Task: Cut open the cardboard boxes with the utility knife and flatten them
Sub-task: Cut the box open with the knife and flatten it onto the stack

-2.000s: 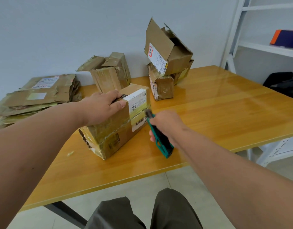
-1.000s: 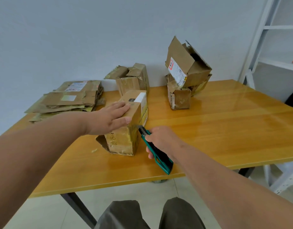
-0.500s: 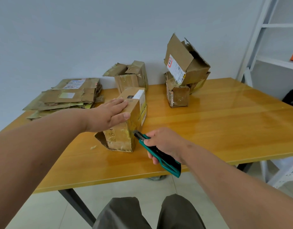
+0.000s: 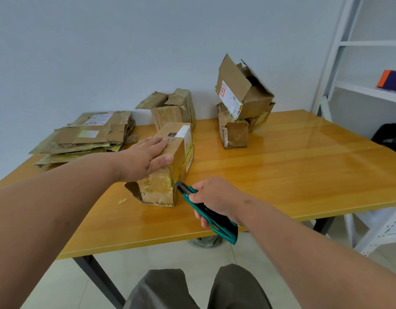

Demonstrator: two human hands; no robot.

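Left hand point(image 4: 148, 158) lies flat on top of the taped box point(image 4: 168, 166), fingers straight, thumb over the near top edge. I'm pressing down on it, not gripping.

Right hand point(image 4: 215, 198) is wrapped tight around the green utility knife point(image 4: 207, 211). Its black nose meets the box's near right vertical edge, low down. I can't see the blade itself, so I can't tell whether it is in the cardboard.

The box sits on the yellow table point(image 4: 282, 175), left of centre and near the front edge, long axis running away from me. White label on the far top corner, yellowish tape on the near face. A torn flap sticks out at the lower left, and a small scrap point(image 4: 122, 200) lies on the table just left of it.

Flattened cardboard stack point(image 4: 90, 134) at the table's far left. Behind the taped box, an opened box point(image 4: 172, 110) with ragged flaps. To the right, three opened boxes point(image 4: 244, 103) piled against the wall, the top one tilted.

White shelf unit point(image 4: 353, 63) on the right, with an orange and purple item point(image 4: 391, 79) on one shelf. My knees are at bottom centre.
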